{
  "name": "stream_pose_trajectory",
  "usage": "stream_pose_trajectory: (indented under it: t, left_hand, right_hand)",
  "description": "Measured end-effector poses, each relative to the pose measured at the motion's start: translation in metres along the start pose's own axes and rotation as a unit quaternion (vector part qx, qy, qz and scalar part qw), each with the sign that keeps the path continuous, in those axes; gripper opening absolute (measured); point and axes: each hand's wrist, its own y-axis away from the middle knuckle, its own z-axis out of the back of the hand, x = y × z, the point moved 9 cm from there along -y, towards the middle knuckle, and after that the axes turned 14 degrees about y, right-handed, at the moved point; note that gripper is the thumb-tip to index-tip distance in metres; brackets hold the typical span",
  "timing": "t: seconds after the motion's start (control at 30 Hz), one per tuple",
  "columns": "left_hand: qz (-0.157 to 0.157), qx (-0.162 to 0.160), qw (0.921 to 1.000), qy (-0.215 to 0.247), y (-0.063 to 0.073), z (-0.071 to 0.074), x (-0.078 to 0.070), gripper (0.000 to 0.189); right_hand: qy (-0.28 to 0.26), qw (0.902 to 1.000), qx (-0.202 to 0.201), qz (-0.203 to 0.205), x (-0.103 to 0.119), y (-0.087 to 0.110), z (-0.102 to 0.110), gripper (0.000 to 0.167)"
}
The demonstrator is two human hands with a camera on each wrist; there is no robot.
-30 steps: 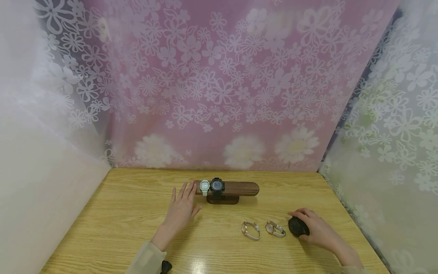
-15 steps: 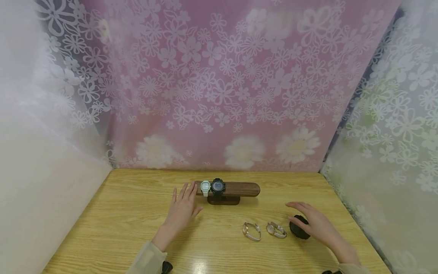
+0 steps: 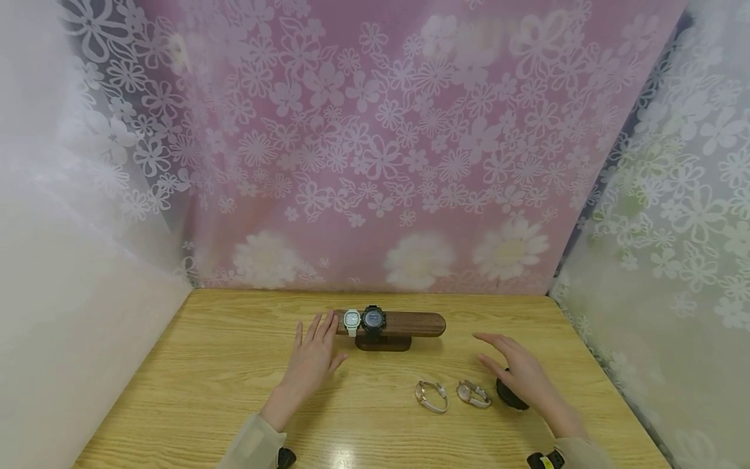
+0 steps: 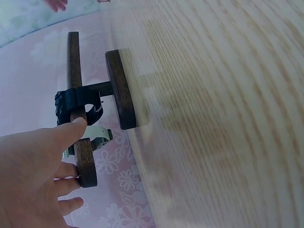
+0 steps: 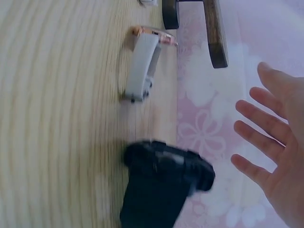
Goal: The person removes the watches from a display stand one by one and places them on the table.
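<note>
A dark wooden watch stand [image 3: 410,324] sits at the back of the table, with a white watch [image 3: 351,320] and a black watch [image 3: 373,319] strapped on its bar. My left hand [image 3: 313,358] lies flat and open on the table, fingertips at the stand's left end [image 4: 85,166]. My right hand [image 3: 515,372] hovers open, fingers spread, just above a second black watch [image 3: 511,397] lying on the table, and holds nothing. In the right wrist view that black watch [image 5: 161,185] lies apart from the hand [image 5: 275,142]. Two rose-gold watches [image 3: 431,395] [image 3: 472,393] lie left of it.
The wooden table [image 3: 205,365] is boxed in by floral curtains: pink [image 3: 375,163] behind, white on both sides. Bare tabletop stretches left of my left hand and along the front edge.
My right hand has let go of the black watch on the table and lifted up and to the left, fingers opening. The left hand and the watches have stayed put.
</note>
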Motion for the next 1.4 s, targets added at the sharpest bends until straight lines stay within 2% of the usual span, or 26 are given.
stream_pose_trajectory:
  t: [0.23, 0.47, 0.63, 0.83, 1.07, 1.23, 1.4]
  left_hand:
    - [-0.002, -0.001, 1.0, -0.001, 0.001, -0.002, 0.001, 0.077]
    - [-0.003, -0.002, 1.0, 0.004, 0.001, 0.0, 0.0, 0.076]
    - [-0.006, -0.005, 1.0, 0.005, 0.002, 0.001, -0.001, 0.076]
    - [-0.004, -0.007, 1.0, 0.0, 0.002, 0.0, 0.001, 0.077]
    - [0.003, -0.003, 1.0, 0.006, 0.001, -0.003, 0.003, 0.077]
    - [0.002, -0.001, 1.0, 0.005, 0.0, -0.005, 0.003, 0.077]
    - [0.016, 0.012, 0.9996, 0.021, -0.001, -0.006, 0.006, 0.077]
  right_hand:
    - [-0.01, 0.9999, 0.003, 0.008, 0.019, -0.017, -0.015, 0.05]
    - [-0.001, 0.9989, 0.001, 0.048, 0.044, -0.038, -0.03, 0.058]
    - [0.005, 0.9972, 0.016, 0.073, 0.062, -0.052, -0.038, 0.066]
    - [0.021, 0.9939, 0.06, 0.091, 0.078, -0.064, -0.051, 0.072]
    - [0.051, 0.987, 0.043, 0.147, 0.094, -0.069, -0.059, 0.075]
    - [0.053, 0.9859, 0.046, 0.152, 0.097, -0.069, -0.062, 0.077]
    - [0.058, 0.9852, 0.058, 0.15, 0.098, -0.07, -0.066, 0.077]
